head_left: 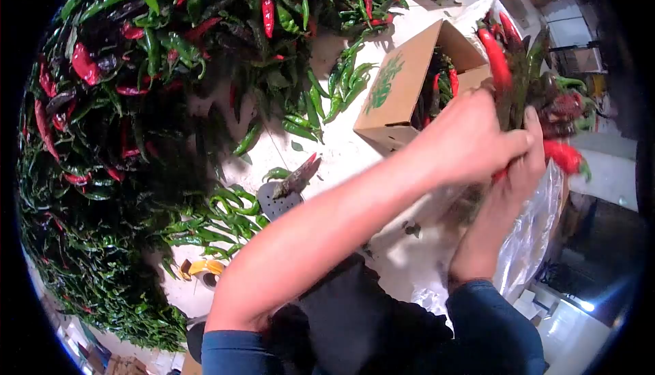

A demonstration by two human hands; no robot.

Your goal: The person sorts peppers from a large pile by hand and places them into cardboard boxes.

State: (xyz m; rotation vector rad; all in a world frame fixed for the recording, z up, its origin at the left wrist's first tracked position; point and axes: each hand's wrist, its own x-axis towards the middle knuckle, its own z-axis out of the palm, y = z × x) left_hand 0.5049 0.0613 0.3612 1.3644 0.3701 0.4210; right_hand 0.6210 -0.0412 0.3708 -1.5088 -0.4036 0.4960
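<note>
Beside the carton (387, 88), left hand (474, 133) stretched across, right hand (527, 160) angled up — each grip pinching long peppers (498, 67).

short dark-blue sleeves (492, 327), black clothing (361, 317) below, grey shoe (276, 204) with small holes

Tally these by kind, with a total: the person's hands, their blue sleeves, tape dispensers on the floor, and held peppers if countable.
Left hand: 1
Right hand: 1
Blue sleeves: 2
Tape dispenser: 1
Total: 5
Held peppers: blurred and overlapping, so left out.
</note>
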